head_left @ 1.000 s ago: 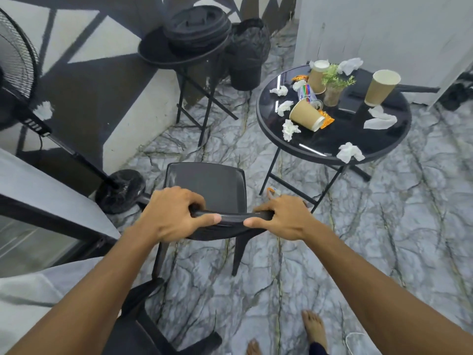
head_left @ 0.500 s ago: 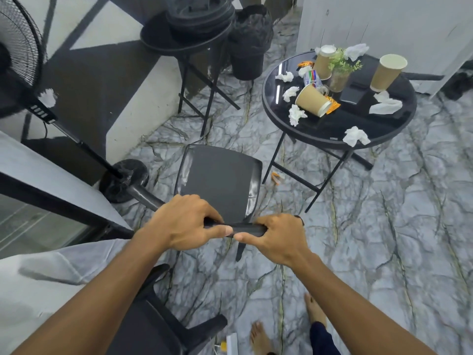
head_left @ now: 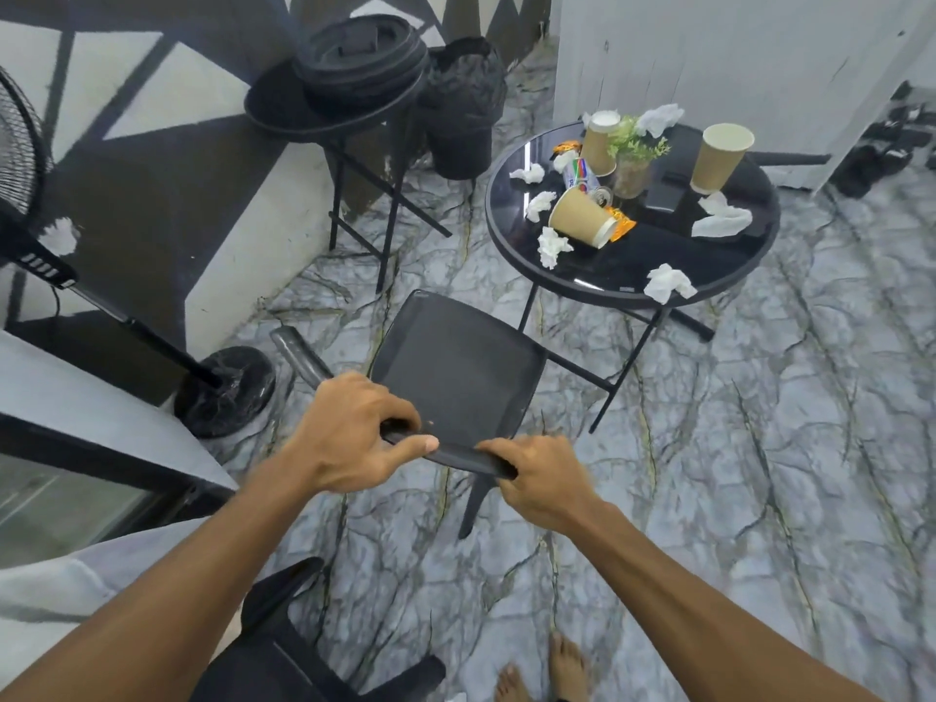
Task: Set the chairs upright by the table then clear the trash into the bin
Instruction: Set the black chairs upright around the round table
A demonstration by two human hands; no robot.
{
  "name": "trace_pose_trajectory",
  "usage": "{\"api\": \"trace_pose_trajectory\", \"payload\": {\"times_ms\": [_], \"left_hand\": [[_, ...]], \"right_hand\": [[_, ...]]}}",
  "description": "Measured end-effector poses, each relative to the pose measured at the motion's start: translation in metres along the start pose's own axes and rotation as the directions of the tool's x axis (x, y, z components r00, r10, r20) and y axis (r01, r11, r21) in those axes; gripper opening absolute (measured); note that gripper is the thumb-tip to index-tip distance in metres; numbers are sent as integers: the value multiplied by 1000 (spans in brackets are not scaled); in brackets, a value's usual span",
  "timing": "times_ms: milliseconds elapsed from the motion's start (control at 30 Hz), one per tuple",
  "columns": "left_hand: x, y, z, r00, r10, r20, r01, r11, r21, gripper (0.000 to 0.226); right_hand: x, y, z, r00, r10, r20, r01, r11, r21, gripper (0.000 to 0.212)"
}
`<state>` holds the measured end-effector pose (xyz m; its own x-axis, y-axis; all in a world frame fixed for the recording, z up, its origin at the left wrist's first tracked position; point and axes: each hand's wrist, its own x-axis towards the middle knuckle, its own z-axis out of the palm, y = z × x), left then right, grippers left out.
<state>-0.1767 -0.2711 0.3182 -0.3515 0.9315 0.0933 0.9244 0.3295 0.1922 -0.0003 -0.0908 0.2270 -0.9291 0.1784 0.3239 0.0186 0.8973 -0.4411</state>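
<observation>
Grey marble flooring (head_left: 759, 473) with dark veins fills the room, bounded at the left by a wall painted in black and white shapes. Near the middle, a black chair (head_left: 458, 367) is seen from behind and above, its seat facing up and one leg visible below; whether all its legs rest on the floor cannot be told. Its top rail is gripped by both hands: the left hand (head_left: 349, 435) is closed over the left part of the rail with the thumb laid along it, and the right hand (head_left: 539, 473) is wrapped around the right end. A round black table (head_left: 633, 291) stands just beyond the chair to the right. On it are scattered crumpled tissues (head_left: 668, 282), a tipped paper cup (head_left: 582, 223), two upright paper cups (head_left: 719, 157), a drink can (head_left: 580, 177) lying on its side, an orange wrapper (head_left: 622, 226) and a small potted plant (head_left: 630, 164). A black-lined bin (head_left: 463, 108) is placed on the floor behind the table, beside a second small table (head_left: 283, 111) that carries stacked black lids (head_left: 359, 60). A second black chair (head_left: 283, 656) lies at the bottom left. A standing fan (head_left: 225, 390) is seen at the left.
</observation>
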Motion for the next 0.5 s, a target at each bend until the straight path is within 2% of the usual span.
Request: {"api": "trace_pose_trajectory", "payload": {"times_ms": [100,233,333,367,433,500], "left_hand": [[2,9,3,993,-51,-108,40,994,-106,44],[-12,36,19,986,-107,-131,77,974,-212,36],[-35,58,35,974,-171,-151,127,957,-263,43],[-39,63,38,973,-196,-124,157,950,-269,45],[-40,70,40,974,-227,-7,217,939,-266,52],[-42,72,41,972,-205,111,226,944,-240,60]], "right_hand": [[11,17,-12,1000,5,5,-5,1000,27,32],[20,38,-44,996,-69,51,69,998,2,33],[20,36,-58,979,-91,181,75,993,91,28],[14,31,-59,968,-82,237,48,988,144,26],[0,16,-61,946,-67,317,1,979,203,47],[-12,6,-61,936,-30,350,-33,985,172,64]]}}
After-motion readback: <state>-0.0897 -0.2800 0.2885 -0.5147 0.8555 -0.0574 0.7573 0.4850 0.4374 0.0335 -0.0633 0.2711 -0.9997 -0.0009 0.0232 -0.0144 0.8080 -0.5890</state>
